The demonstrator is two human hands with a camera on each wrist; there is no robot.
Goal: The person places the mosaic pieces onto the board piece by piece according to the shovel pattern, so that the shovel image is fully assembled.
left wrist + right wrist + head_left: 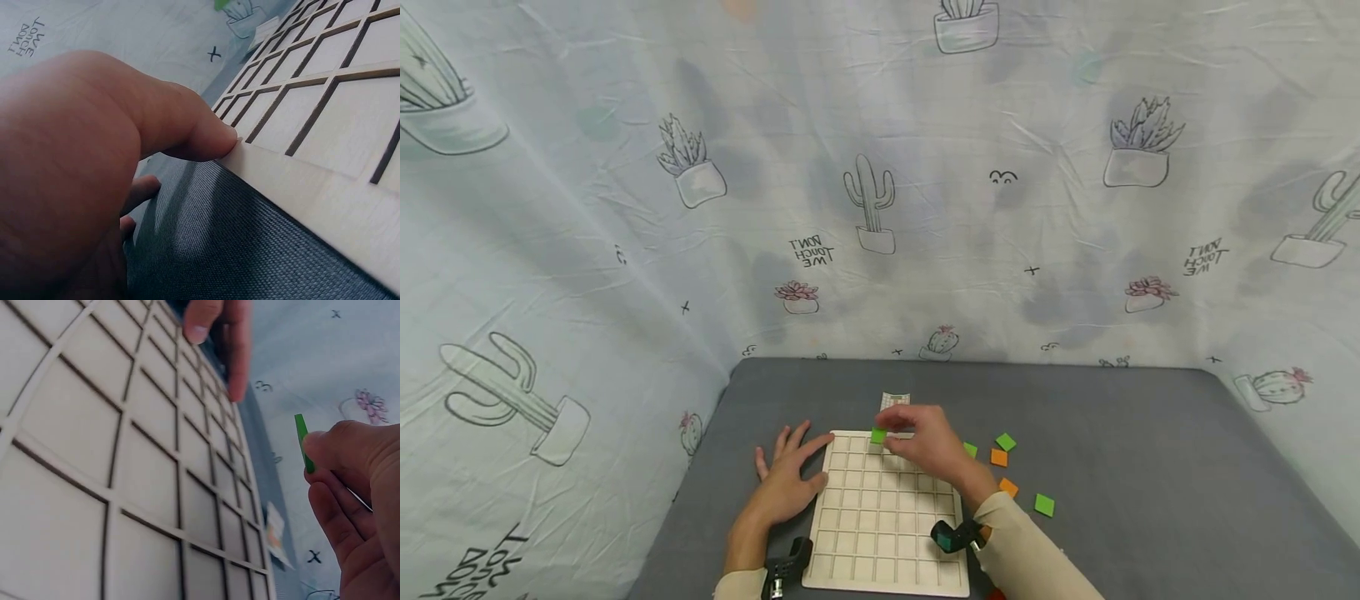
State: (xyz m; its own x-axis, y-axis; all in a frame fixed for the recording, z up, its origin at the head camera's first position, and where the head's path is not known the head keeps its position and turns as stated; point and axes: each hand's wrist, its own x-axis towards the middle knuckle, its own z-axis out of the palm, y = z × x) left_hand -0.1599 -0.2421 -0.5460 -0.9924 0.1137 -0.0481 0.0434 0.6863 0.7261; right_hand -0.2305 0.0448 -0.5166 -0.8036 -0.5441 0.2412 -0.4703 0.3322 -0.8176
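Observation:
A pale wooden grid board [867,522] with rows of square recesses lies on the grey table. Over its far edge my right hand [925,440] pinches a green square tile [878,436] between thumb and fingertips. In the right wrist view the tile [304,442] is seen edge-on, held above the board. My left hand [787,486] rests at the board's left edge, fingers spread. Its thumb [215,139] touches the wooden rim in the left wrist view, and it holds nothing.
Right of the board lie loose green tiles [1044,505] and orange tiles [999,457]. A small printed card [895,401] lies beyond the far edge, partly behind my right hand. A cactus-print curtain [955,208] surrounds the table. Something red [996,594] shows under my right sleeve.

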